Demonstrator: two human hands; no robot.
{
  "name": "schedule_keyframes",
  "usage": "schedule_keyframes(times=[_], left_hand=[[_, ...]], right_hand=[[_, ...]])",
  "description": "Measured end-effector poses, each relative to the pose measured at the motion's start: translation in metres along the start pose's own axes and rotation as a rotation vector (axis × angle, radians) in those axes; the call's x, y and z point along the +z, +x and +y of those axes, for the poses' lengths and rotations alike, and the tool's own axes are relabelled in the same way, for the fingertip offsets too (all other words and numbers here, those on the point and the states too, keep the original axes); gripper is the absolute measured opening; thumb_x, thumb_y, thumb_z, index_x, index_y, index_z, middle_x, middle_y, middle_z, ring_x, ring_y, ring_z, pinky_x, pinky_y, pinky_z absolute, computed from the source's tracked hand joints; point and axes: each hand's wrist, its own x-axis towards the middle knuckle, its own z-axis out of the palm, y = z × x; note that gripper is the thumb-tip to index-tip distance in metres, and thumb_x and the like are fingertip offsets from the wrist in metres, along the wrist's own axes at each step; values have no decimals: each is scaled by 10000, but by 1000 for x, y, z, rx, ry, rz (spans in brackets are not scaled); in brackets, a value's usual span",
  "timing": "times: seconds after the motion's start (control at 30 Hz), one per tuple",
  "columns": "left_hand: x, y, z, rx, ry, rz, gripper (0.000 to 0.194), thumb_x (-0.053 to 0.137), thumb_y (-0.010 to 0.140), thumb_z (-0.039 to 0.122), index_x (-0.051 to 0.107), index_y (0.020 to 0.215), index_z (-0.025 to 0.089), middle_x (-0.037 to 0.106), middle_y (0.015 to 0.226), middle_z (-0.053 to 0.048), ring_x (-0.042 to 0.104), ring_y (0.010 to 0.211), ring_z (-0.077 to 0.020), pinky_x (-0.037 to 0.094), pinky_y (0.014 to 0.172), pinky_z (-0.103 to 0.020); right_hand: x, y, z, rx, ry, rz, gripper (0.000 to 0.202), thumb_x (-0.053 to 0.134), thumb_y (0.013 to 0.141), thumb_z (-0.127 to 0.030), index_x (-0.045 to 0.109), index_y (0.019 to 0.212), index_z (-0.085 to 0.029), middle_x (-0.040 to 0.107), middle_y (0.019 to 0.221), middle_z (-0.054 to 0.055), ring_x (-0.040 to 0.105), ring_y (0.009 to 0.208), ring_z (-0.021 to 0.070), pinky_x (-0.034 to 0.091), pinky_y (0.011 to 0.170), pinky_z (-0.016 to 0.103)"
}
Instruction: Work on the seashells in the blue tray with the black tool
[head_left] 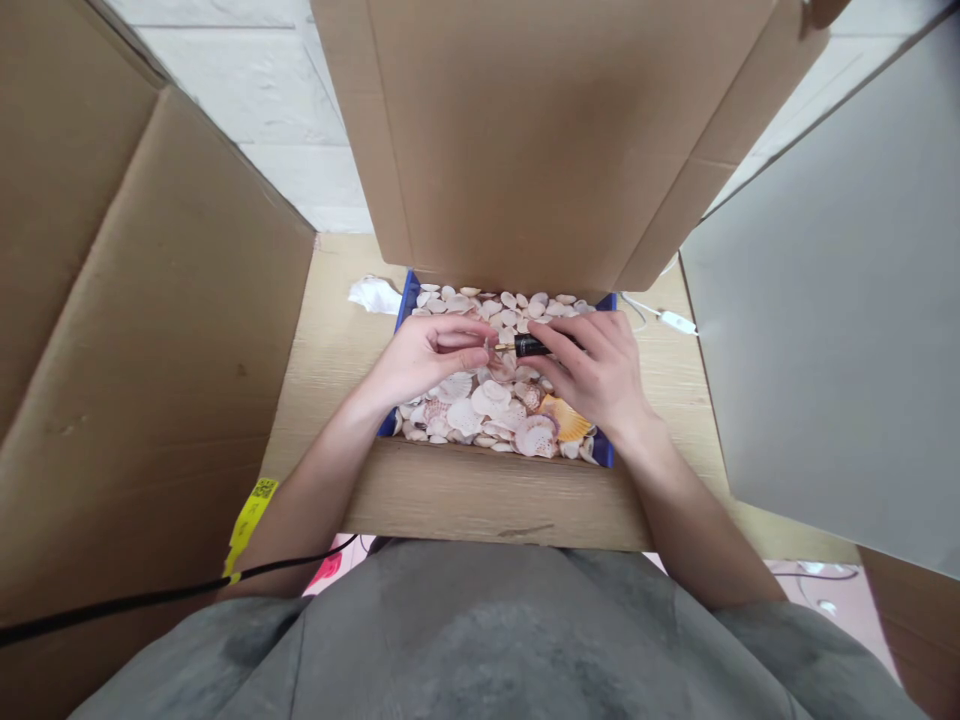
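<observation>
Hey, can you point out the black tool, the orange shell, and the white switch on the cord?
Black tool point(529, 345): head view, on its barrel.
Orange shell point(568, 420): head view, middle of its ribbed face.
White switch point(677, 322): head view, middle of its casing.

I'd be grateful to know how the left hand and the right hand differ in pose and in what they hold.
The left hand seems to pinch a small pale piece at its fingertips, while the right hand grips a black-handled tool. The left hand's fingers point rightward; the right hand's curl over the tool, whose gold-coloured tip faces left. Both are bare and above the shells.
</observation>
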Motion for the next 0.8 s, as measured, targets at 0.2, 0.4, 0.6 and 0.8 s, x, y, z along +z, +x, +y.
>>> schedule_keyframes(times=[0.2,0.4,0.6,0.8], left_hand=[[1,0,0,-15,-10,-32,331,752,781,280,707,1082,151,763,1003,-97,728,950,-232,579,874,-341],[2,1,-1,-2,-19,7,318,788,734,264,726,1028,161,761,1018,-89,716,994,-244,576,900,-357],[2,1,-3,20,-5,2,328,796,722,243,730,1031,157,753,1055,-87,704,1025,-236,566,918,-345],[1,-1,1,65,51,17,297,764,765,275,743,1042,170,754,1059,-87,712,991,-223,572,887,-318]], right_hand=[[-2,0,-1,17,23,39,346,623,881,-344,586,1224,-319,702,1079,21,588,973,195,363,882,398],[0,-1,-1,11,28,-23,347,625,876,-380,597,1201,-265,711,1024,33,597,898,179,397,805,337],[0,1,-3,-8,18,-36,348,591,890,-453,636,1132,-207,724,934,37,607,806,156,415,740,298],[-1,3,-4,3,32,-18,333,594,888,-459,646,1103,-211,731,931,31,615,802,146,421,738,288]])
